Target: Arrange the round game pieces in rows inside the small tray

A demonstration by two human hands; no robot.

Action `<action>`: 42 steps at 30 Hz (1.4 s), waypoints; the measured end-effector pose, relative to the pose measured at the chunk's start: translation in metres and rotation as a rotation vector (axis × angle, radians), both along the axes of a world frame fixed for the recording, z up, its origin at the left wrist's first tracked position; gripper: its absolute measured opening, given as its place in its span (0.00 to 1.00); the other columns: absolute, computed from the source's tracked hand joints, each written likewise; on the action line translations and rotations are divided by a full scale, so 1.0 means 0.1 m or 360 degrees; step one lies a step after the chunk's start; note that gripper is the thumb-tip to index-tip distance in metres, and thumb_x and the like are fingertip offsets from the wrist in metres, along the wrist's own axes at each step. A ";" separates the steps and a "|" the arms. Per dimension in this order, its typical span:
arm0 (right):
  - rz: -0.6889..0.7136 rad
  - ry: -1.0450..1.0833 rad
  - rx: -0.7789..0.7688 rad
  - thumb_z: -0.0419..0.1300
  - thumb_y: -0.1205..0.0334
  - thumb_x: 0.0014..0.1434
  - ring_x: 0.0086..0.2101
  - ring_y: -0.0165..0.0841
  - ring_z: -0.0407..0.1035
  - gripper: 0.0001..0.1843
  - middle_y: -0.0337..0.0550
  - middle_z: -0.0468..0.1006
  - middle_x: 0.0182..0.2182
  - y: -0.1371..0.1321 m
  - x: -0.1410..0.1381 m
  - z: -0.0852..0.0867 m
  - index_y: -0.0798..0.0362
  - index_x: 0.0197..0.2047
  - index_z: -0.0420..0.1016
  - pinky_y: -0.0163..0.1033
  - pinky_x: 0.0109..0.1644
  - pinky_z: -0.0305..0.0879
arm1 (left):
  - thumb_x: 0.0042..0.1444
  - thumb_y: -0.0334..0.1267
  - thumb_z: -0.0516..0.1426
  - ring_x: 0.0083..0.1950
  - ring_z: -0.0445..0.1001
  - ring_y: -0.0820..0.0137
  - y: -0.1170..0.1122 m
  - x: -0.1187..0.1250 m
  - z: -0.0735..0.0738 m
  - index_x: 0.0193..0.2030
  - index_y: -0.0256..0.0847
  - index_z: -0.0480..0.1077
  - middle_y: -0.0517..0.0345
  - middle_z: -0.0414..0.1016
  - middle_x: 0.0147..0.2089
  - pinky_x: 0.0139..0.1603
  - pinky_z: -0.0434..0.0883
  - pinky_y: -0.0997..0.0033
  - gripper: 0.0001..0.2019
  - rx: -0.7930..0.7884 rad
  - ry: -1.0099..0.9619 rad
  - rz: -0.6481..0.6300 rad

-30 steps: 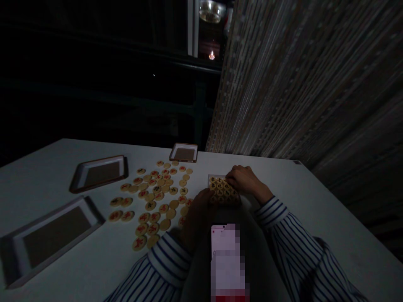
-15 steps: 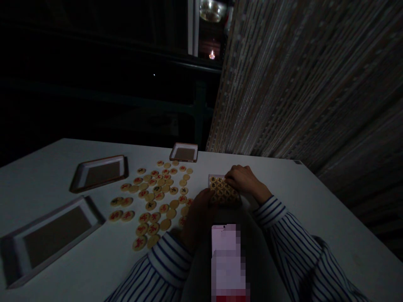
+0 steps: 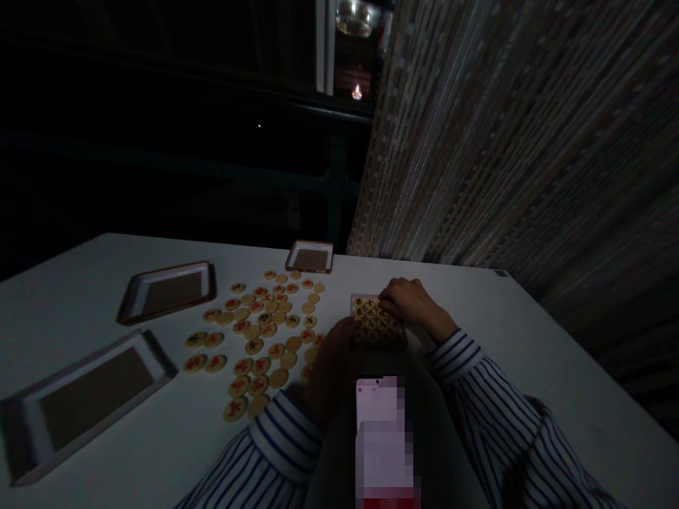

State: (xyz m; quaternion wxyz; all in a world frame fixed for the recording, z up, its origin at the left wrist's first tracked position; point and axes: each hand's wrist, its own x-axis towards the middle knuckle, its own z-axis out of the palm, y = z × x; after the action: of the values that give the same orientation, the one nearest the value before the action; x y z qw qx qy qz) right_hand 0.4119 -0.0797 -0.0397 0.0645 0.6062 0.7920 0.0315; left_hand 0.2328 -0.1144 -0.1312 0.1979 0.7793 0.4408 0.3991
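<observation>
A small box (image 3: 375, 341) stands on the table in front of me, filled with rows of round xiangqi pieces (image 3: 371, 322) bearing dark characters. My left hand (image 3: 335, 360), deep in shadow, is curled against the box's left side, its fingertips at the edge. From the right, my right hand (image 3: 412, 302) reaches over the far right corner. Its fingers are bent and pressed together at the pieces there; what lies under the fingertips is hidden. Many loose xiangqi pieces (image 3: 276, 350) are spread to the left, some showing red or dark characters, others plain.
Three shallow box parts lie around the loose pieces: a large one (image 3: 95, 403) at near left, another (image 3: 167, 291) behind it, a small one (image 3: 310, 258) at the far edge. A lit phone (image 3: 379, 438) is below the box. A string curtain (image 3: 450, 141) hangs beyond the white table (image 3: 530, 367).
</observation>
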 end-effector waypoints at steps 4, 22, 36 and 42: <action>-0.0013 0.0075 0.0058 0.46 0.51 0.61 0.44 0.39 0.64 0.19 0.48 0.73 0.41 -0.03 0.05 0.02 0.48 0.44 0.74 0.42 0.43 0.53 | 0.53 0.32 0.52 0.52 0.69 0.64 -0.02 -0.01 0.05 0.48 0.38 0.67 0.48 0.71 0.50 0.52 0.68 0.58 0.15 -0.0013 0.0019 0.0013; -0.0100 0.0724 0.0296 0.51 0.56 0.59 0.41 0.37 0.68 0.21 0.47 0.75 0.44 -0.90 0.28 -0.49 0.52 0.55 0.65 0.41 0.43 0.61 | 0.56 0.34 0.49 0.52 0.70 0.63 -0.10 -0.13 0.09 0.48 0.39 0.67 0.48 0.71 0.51 0.52 0.69 0.58 0.14 0.0012 0.0168 0.0008; -0.0213 0.0517 0.0204 0.50 0.58 0.60 0.44 0.37 0.67 0.21 0.48 0.74 0.45 -0.88 0.26 -0.62 0.50 0.56 0.63 0.42 0.47 0.58 | 0.55 0.31 0.48 0.48 0.71 0.65 -0.16 -0.13 0.18 0.48 0.36 0.65 0.48 0.73 0.47 0.49 0.70 0.62 0.14 -0.0043 0.0105 -0.0131; -0.0226 0.0464 0.0166 0.51 0.58 0.59 0.44 0.37 0.67 0.20 0.47 0.75 0.44 -0.88 0.23 -0.60 0.49 0.55 0.64 0.40 0.45 0.58 | 0.56 0.32 0.48 0.48 0.71 0.65 -0.15 -0.13 0.15 0.49 0.37 0.65 0.48 0.73 0.47 0.49 0.70 0.60 0.14 -0.0064 0.0106 -0.0125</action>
State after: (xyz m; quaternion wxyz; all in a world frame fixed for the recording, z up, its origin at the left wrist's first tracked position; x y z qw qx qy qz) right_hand 0.4354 -0.1673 -0.0994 -0.0807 0.6613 0.7455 -0.0203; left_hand 0.2195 -0.1292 -0.1158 0.2143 0.8048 0.4241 0.3557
